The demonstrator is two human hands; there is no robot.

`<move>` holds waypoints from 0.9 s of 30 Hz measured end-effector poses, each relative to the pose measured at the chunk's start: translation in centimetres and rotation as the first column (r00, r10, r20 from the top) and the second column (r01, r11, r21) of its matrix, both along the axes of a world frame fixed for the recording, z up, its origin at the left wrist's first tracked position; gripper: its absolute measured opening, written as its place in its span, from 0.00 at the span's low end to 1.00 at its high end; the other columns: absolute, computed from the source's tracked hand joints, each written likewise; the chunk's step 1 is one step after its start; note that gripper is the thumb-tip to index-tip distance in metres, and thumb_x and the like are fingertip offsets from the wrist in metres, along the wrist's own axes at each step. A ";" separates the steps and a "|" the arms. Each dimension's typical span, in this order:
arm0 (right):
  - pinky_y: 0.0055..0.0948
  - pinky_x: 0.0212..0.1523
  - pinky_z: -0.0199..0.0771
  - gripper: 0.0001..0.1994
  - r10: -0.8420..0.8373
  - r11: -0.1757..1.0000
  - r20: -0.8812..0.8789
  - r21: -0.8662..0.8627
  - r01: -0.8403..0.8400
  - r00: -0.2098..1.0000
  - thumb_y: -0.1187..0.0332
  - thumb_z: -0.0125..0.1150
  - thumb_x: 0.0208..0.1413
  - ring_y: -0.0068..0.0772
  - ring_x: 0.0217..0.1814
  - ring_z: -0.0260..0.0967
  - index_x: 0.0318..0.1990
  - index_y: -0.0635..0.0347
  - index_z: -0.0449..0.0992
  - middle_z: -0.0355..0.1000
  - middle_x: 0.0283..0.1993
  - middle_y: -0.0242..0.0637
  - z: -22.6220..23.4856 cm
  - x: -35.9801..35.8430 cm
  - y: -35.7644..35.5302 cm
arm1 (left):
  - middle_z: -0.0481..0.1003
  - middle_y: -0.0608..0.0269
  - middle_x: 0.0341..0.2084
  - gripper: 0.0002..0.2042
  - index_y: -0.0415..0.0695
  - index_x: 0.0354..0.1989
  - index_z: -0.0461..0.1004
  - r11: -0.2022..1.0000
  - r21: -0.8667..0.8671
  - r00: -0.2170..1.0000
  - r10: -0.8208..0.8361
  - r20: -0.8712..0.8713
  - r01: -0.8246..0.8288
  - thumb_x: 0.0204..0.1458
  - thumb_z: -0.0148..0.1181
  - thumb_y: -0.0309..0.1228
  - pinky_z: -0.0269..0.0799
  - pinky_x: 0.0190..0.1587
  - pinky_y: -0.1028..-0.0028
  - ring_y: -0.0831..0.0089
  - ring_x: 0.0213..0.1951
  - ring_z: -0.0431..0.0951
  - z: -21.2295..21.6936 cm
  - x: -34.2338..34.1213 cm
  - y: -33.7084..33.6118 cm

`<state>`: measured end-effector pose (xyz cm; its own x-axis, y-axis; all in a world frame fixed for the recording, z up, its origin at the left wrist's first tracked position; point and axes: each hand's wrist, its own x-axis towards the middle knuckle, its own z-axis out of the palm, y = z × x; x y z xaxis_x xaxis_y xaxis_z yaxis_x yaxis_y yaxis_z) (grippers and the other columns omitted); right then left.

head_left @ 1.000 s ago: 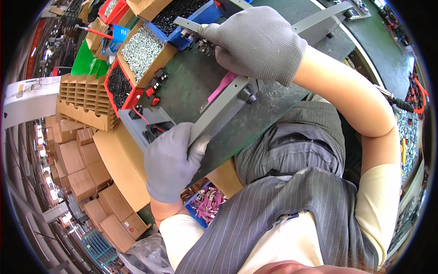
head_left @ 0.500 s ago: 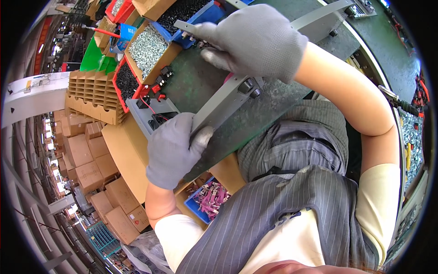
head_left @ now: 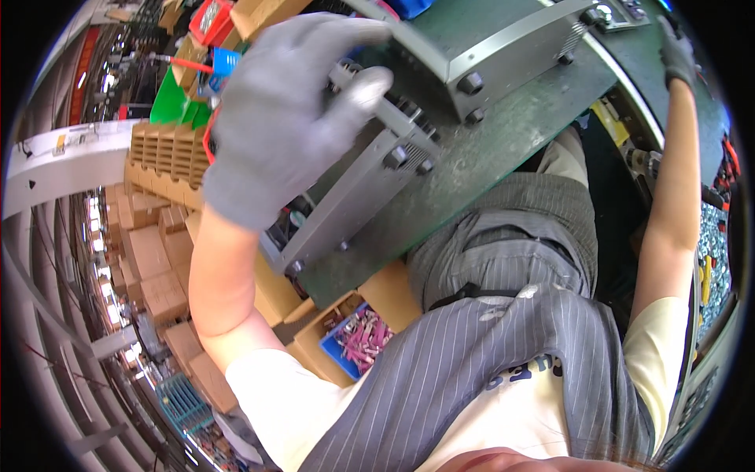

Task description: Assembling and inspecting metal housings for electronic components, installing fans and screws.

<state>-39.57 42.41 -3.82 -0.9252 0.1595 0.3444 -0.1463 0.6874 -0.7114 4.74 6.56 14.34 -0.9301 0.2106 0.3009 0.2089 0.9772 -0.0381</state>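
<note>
Both gloved — left hand (head_left: pixel 287 118) clamped over grey metal panel (head_left: pixel 354 197) near bench edge (head_left: pixel 487 169); right hand (head_left: pixel 676 51) far off, grip perhaps closed, unclear.

Bench edge: bare green worktop (head_left: pixel 503 149) between the two grey metal chassis (head_left: pixel 354 197) and (head_left: pixel 503 47) is passable. Left side blocked by parts bins (head_left: pixel 177 102) and cardboard trays (head_left: pixel 157 161). Left hand (head_left: pixel 291 118) covers near chassis top
</note>
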 end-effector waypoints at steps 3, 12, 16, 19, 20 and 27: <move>0.33 0.30 0.69 0.43 -0.140 0.982 0.150 0.148 0.117 0.979 0.36 0.60 0.41 0.35 0.26 0.70 0.50 0.73 0.68 0.73 0.31 0.43 -5.7 -1.7 0.8 | 0.73 0.55 0.36 0.15 0.44 0.44 0.72 0.993 0.074 0.994 -0.096 0.048 0.093 0.52 0.57 0.40 0.68 0.44 0.65 0.58 0.41 0.73 -2.1 -5.7 1.8; 0.37 0.32 0.69 0.29 0.289 0.954 0.510 -0.084 -0.287 0.810 0.44 0.48 0.54 0.40 0.27 0.73 0.29 0.69 0.77 0.74 0.24 0.47 -2.8 3.7 -6.3 | 0.72 0.44 0.31 0.19 0.40 0.39 0.63 0.987 0.078 0.860 0.082 0.504 -0.140 0.55 0.50 0.45 0.67 0.39 0.55 0.45 0.38 0.72 -4.1 -9.3 5.6; 0.36 0.32 0.69 0.23 0.207 0.924 0.367 0.232 -0.304 0.907 0.52 0.51 0.52 0.40 0.25 0.73 0.29 0.67 0.77 0.74 0.24 0.47 -2.6 3.6 -7.3 | 0.71 0.43 0.28 0.19 0.39 0.39 0.62 0.975 0.031 0.793 0.160 0.588 -0.220 0.55 0.50 0.46 0.67 0.38 0.55 0.46 0.36 0.72 -3.3 -7.5 5.5; 0.36 0.32 0.69 0.20 0.250 0.920 0.258 0.237 -0.312 0.933 0.54 0.52 0.51 0.41 0.25 0.73 0.29 0.66 0.77 0.73 0.23 0.46 -0.5 4.4 -7.3 | 0.72 0.45 0.25 0.19 0.40 0.35 0.65 0.969 0.059 0.785 0.159 0.598 -0.241 0.53 0.52 0.47 0.67 0.35 0.56 0.48 0.33 0.74 -3.6 -7.3 5.7; 0.36 0.33 0.69 0.19 0.314 0.947 0.315 -0.042 -0.317 0.896 0.54 0.54 0.50 0.42 0.27 0.74 0.29 0.65 0.77 0.74 0.23 0.47 1.2 4.8 -7.1 | 0.72 0.46 0.24 0.19 0.41 0.33 0.66 0.969 0.047 0.794 0.172 0.584 -0.244 0.52 0.53 0.47 0.67 0.34 0.56 0.48 0.32 0.74 -3.7 -7.4 5.8; 0.40 0.41 0.71 0.27 0.666 0.663 -0.095 0.530 -0.529 0.740 0.60 0.57 0.40 0.51 0.37 0.72 0.53 0.52 0.70 0.73 0.35 0.50 11.4 11.0 -12.1 | 0.74 0.48 0.27 0.19 0.41 0.36 0.70 0.957 0.145 0.771 0.107 0.628 -0.251 0.50 0.52 0.47 0.69 0.37 0.58 0.51 0.34 0.76 -3.8 -8.0 5.3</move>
<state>-28.58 30.31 7.63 -0.6251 -0.6284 0.4630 -0.7679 0.6013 -0.2207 -3.21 11.88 10.55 -0.9460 0.0207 -0.3234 -0.0621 0.9679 0.2435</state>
